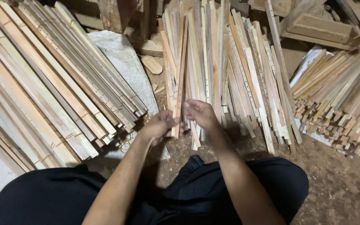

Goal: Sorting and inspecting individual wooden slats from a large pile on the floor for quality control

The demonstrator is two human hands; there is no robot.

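Observation:
My left hand (160, 126) grips the near end of a thin bundle of long wooden slats (181, 71) that points away from me, slightly tilted. My right hand (201, 113) is closed beside it on the same near end, fingers curled at the slats' right side. Both hands meet in the middle of the head view, above my knees in dark trousers. Behind them lies a loose heap of similar pale slats (230, 66) with rows of small holes.
Banded bundles of long slats (42, 83) lie stacked at the left on a white sack (121, 58). A pile of short wood pieces (338, 104) sits at the right. Sawdust covers the dirt floor (338, 183). Timber blocks stand at the back.

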